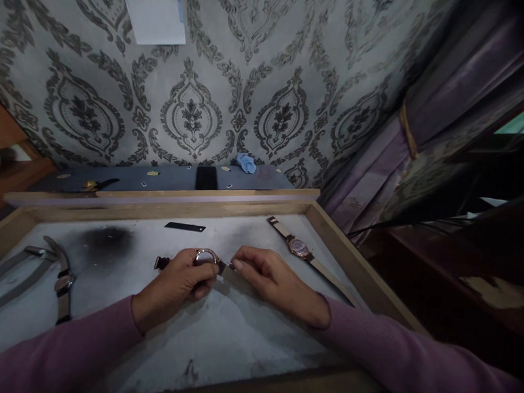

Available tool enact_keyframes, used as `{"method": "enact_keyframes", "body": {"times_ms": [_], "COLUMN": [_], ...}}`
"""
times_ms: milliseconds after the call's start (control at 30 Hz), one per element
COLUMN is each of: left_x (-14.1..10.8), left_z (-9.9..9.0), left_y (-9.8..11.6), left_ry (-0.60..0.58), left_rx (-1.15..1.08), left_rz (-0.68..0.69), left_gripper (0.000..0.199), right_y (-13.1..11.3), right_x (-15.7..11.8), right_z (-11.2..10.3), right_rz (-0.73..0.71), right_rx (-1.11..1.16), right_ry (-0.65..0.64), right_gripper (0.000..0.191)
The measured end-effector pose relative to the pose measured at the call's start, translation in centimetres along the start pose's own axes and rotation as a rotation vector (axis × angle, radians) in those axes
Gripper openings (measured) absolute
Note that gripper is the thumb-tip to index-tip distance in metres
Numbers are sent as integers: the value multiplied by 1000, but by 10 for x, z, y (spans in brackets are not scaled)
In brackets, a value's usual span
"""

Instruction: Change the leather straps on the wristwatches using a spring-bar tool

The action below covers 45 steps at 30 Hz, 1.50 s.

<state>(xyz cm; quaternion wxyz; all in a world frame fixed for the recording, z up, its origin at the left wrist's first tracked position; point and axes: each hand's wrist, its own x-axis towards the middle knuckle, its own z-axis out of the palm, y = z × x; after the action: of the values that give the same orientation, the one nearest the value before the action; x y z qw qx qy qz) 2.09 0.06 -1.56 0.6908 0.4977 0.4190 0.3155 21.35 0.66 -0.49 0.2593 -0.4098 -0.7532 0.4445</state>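
My left hand (182,279) is closed around a wristwatch (206,257) with a gold-coloured case, thumb and fingers at its lower edge. Its dark strap (162,263) sticks out to the left, and a short strap piece reaches toward the other hand. Close by on the right, my right hand (270,280) pinches thumb and forefinger together beside that piece. A tiny shiny bit shows at those fingertips, too small to name. Another wristwatch (299,247) with a brown strap lies to the right. At the left lies a dark-strapped watch (63,282) by a grey two-armed tool (16,279).
A wooden rim (167,200) borders the white work surface (248,339). A flat black strip (185,226) lies behind my hands. Past the rim are a black rectangular object (206,178), a crumpled blue cloth (246,163) and a gold-coloured item (90,185). A purple curtain (388,149) hangs right.
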Motion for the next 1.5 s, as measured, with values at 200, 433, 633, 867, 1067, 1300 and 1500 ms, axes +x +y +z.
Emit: {"method": "enact_keyframes", "body": {"times_ms": [200, 433, 633, 867, 1067, 1300, 1500], "left_x": [1, 0, 1, 0, 0, -1, -1], "left_z": [1, 3, 2, 3, 3, 4, 4], "left_y": [1, 3, 4, 3, 4, 5, 5], "left_ry": [17, 29, 41, 44, 38, 43, 37], "left_rx": [-7, -19, -36, -43, -45, -26, -29], "left_rz": [-17, -29, -37, -39, -50, -55, -51], "left_gripper": [19, 21, 21, 20, 20, 21, 22], "right_y": [2, 8, 7, 9, 8, 9, 9], "right_x": [3, 6, 6, 7, 7, 6, 6], "right_z": [2, 7, 8, 10, 10, 11, 10], "right_rz": [39, 74, 196, 297, 310, 295, 295], "right_rx": [144, 230, 437, 545, 558, 546, 541], "right_ry": [-14, 13, -27, -44, -44, -48, -45], "right_gripper": [29, 30, 33, 41, 41, 42, 40]}}
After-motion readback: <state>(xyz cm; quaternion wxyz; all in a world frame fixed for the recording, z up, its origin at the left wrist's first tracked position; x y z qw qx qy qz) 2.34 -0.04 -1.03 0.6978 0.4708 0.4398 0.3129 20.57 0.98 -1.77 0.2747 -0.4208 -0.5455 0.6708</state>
